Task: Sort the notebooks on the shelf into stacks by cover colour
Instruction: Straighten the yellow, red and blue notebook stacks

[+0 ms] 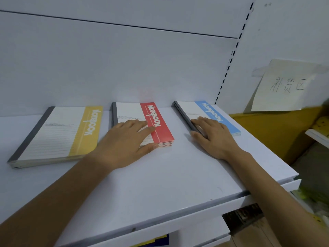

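White shelving fills the view, and on the near part of the white shelf (160, 184) both bare forearms reach in, the left hand (124, 141) lying flat and open with its fingers on the red stack (156, 125) and its thumb at that stack's near edge. Just to the right, the right hand (213, 138) rests open-palmed on the blue stack (211, 114), thumb against its dark spine, while the yellow stack (58, 134) lies untouched well to the left. Farther back stands the white back panel (124, 68), with a handwritten paper sign (283, 86) hanging at the far right.
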Demonstrator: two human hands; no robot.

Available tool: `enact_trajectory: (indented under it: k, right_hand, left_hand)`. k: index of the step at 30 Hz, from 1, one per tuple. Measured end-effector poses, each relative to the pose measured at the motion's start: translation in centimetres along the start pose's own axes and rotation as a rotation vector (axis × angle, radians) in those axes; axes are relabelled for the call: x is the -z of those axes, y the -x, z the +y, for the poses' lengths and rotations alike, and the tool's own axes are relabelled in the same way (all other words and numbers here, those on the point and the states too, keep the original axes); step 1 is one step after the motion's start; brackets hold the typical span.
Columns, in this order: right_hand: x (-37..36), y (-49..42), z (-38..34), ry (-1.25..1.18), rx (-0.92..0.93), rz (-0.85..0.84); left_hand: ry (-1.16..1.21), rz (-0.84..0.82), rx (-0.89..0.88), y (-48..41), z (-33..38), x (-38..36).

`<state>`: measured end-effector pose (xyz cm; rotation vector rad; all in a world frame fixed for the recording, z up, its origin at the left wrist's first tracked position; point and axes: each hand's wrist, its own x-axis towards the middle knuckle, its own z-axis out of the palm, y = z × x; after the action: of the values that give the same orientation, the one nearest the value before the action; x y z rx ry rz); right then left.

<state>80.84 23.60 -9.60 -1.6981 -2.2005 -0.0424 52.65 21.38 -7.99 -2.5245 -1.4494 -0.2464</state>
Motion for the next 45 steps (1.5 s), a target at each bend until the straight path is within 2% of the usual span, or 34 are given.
enact_trajectory:
  k: [17, 29, 33, 37, 41, 45]
  right_hand:
    - [0.0, 0.0, 0.0, 0.083, 0.026, -0.039]
    - [0.1, 0.3, 0.2, 0.024, 0.045, -0.02]
    - [0.3, 0.3, 0.2, 0.003, 0.035, 0.008]
    - [1.3, 0.5, -1.6, 0.11, 0.135, 0.095]
    - [3.5, -0.1, -5.8, -0.057, 0.23, 0.223]
    - [4.1, -0.6, -10.9, -0.129, 0.36, 0.272]
  left_hand:
    - [0.004, -0.018, 0.02, 0.1, 0.5, 0.5]
    - [0.115, -0.324, 0.073, -0.5, 0.3, 1.4]
    - [0.071, -0.288, 0.083, -0.3, 1.6, 1.8]
    - [-0.146, -0.26, 0.1, 0.5, 2.2, 2.1]
    - [-0.206, -0.165, 0.14, 3.2, 2.3, 3.0]
    - [-0.207, -0.086, 0.212, 7.9, 1.2, 5.4]
